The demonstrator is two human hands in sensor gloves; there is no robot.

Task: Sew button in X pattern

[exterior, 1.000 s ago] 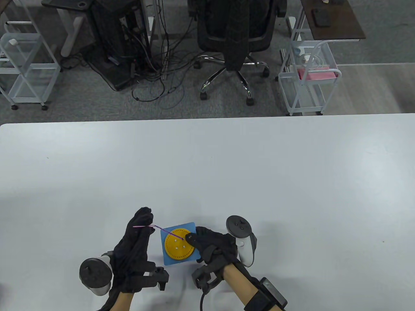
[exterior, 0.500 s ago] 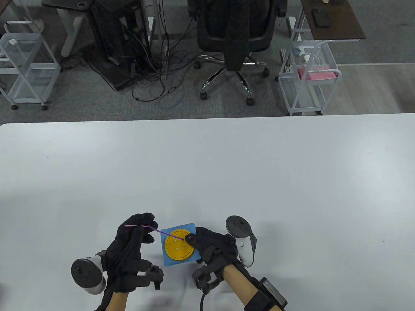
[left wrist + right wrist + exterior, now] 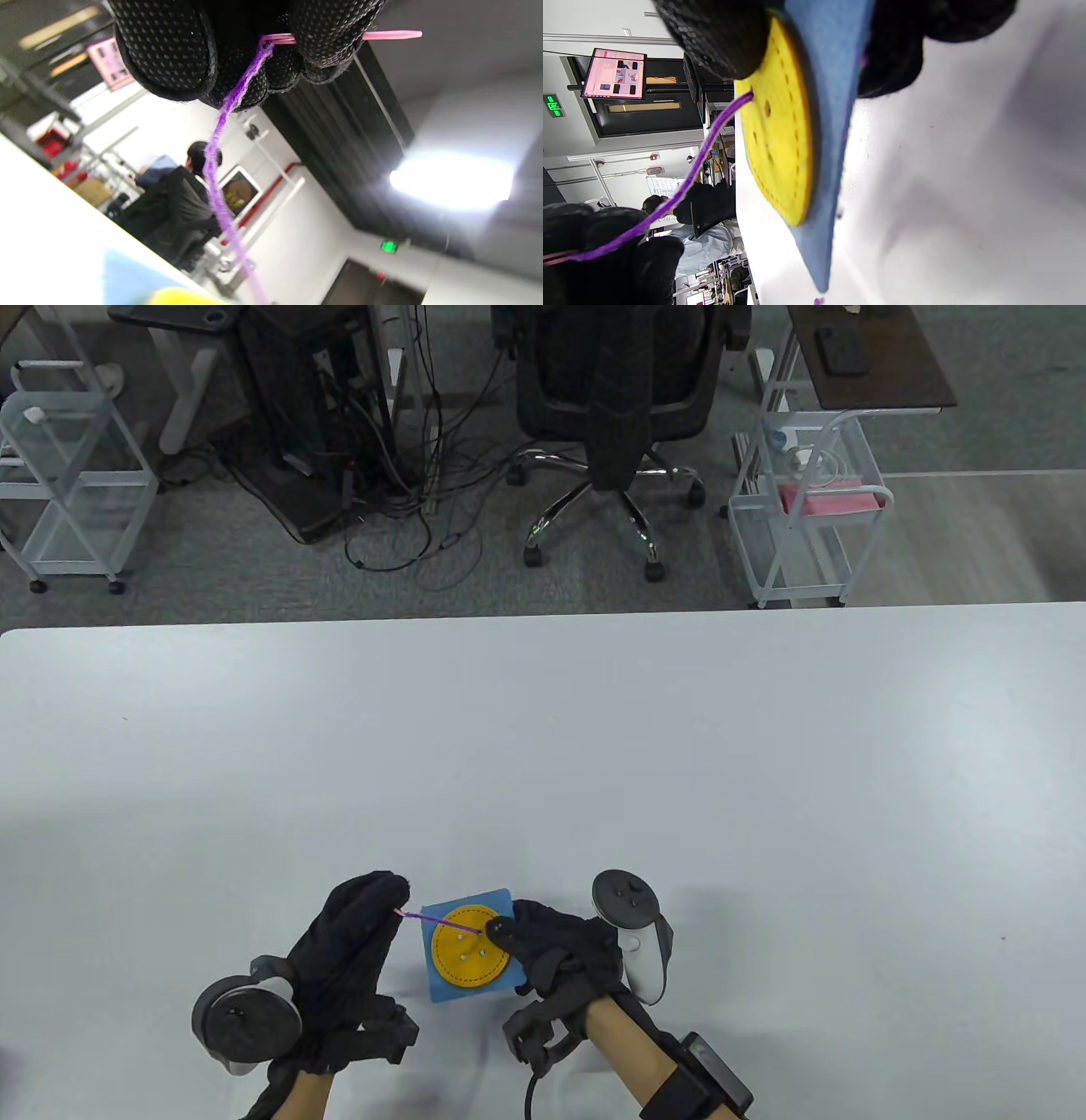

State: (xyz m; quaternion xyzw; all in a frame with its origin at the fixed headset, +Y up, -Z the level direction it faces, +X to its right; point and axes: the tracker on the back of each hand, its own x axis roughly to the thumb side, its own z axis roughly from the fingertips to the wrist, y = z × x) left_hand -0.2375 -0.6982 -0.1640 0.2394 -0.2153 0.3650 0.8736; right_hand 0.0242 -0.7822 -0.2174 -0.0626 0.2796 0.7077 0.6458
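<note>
A yellow felt button (image 3: 468, 955) with four holes lies on a blue felt square (image 3: 441, 986) near the table's front edge. My right hand (image 3: 556, 952) pinches the right edge of the square and button, thumb on top; in the right wrist view the button (image 3: 780, 140) and square (image 3: 827, 127) are seen edge-on. My left hand (image 3: 352, 933) pinches a pink plastic needle (image 3: 382, 35) just left of the square. Purple yarn (image 3: 437, 921) runs taut from the needle to a hole in the button, also seen in the left wrist view (image 3: 220, 169) and the right wrist view (image 3: 687, 182).
The white table (image 3: 679, 780) stretches wide beyond the work. Behind its far edge stand an office chair (image 3: 619, 407), wire carts (image 3: 806, 517) and a tangle of cables (image 3: 399, 500) on the floor.
My left hand has turned and closed around the needle, so only a short tip shows. It moved slightly toward me. The yarn stays taut. My right hand has not moved.
</note>
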